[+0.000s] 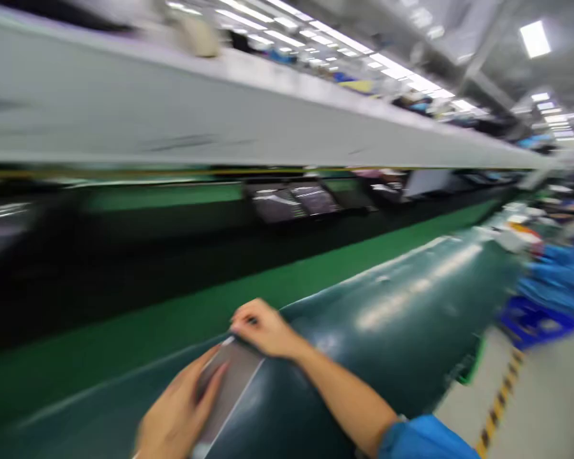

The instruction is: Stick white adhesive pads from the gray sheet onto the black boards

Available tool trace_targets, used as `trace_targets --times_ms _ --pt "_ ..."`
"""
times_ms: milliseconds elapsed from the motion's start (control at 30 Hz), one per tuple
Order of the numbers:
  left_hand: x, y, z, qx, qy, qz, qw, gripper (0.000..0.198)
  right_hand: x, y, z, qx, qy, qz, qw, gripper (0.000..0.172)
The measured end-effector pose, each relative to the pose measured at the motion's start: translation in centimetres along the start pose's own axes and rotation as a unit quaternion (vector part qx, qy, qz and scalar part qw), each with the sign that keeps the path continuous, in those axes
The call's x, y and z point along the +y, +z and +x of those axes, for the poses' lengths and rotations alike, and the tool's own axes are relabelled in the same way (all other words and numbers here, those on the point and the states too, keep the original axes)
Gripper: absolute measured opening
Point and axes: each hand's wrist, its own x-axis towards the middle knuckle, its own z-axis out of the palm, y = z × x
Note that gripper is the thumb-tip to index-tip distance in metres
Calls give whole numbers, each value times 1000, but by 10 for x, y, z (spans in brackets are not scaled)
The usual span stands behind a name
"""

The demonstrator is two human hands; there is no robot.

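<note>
Between my hands is a flat, dark grey rectangular panel [236, 380] with a pale edge, tilted over the green work surface [363, 357]. My left hand [179, 408] grips its near left side, with the thumb lying across the face. At the panel's far upper corner, my right hand [263, 328] has its fingers curled in a pinch. Whether those fingers hold the corner itself or some small piece there is hard to make out through the blur. A blue sleeve [423, 438] covers part of my right arm.
Beyond the work surface runs a dark belt [172, 255] carrying plastic-wrapped flat items [291, 201]. A long grey shelf front [220, 121] overhangs it. To the right are a blue crate [538, 322], yellow-black floor tape [500, 401] and a blurred person in blue [562, 274].
</note>
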Motion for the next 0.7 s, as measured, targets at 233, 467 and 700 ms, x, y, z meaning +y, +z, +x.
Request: trace_targets --times_ms 233,467,700 --pt "9 -2 -10 -34 -52 -17 998 37 1 -24 10 -45 108 160 980 39" --pt "18 -4 -9 -43 -62 -44 996 32 -9 -28 5 -34 100 124 987 34" --pt "19 -7 2 -84 16 -2 996 33 5 -40 0 -52 69 1 996 32"
